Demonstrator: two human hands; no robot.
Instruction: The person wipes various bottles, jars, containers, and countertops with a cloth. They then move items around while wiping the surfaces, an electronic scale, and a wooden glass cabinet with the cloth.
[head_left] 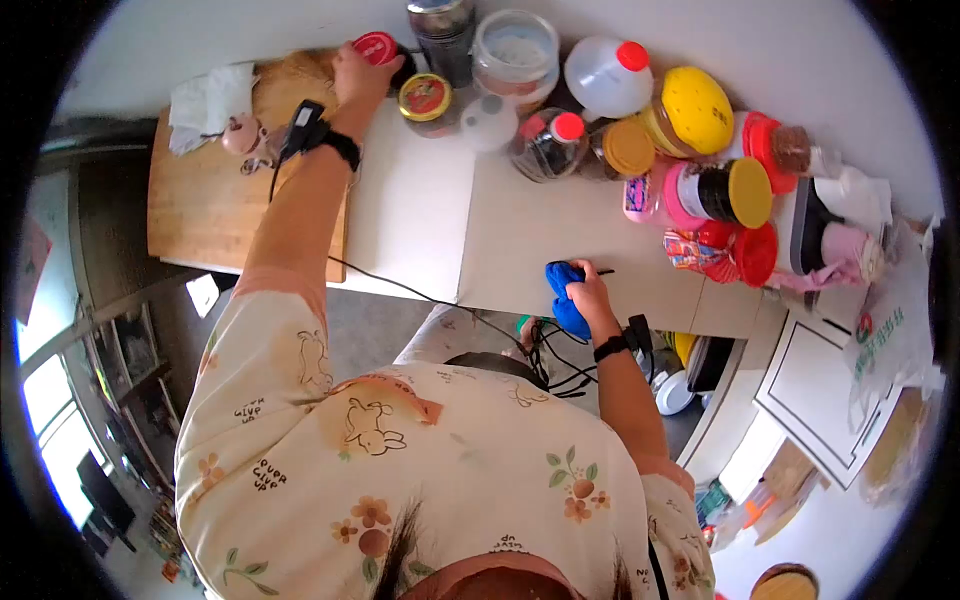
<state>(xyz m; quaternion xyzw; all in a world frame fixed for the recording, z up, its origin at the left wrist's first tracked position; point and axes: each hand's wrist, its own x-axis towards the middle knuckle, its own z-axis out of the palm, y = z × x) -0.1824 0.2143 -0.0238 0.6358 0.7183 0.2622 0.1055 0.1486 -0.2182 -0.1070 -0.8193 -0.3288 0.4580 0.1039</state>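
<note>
My left hand (pixel 362 82) reaches to the back of the counter, its fingers wrapped round a dark jar with a red lid (pixel 376 47). Beside that jar stand a glass jar with a yellow-rimmed red lid (pixel 425 97) and a tall dark metal-topped canister (pixel 442 40). Close to the counter's front edge, my right hand (pixel 588 292) is closed on a bunched blue cloth (pixel 563 305). Part of the cloth hangs below the fingers. Both wrists wear black bands with small devices and cables.
Bottles and jars crowd the counter's back and right, including a white jug (pixel 607 78) and a yellow-capped jar (pixel 748 192). A wooden board (pixel 195 205) at left bears white cloth and a pink object. A black cable (pixel 400 285) crosses the front edge.
</note>
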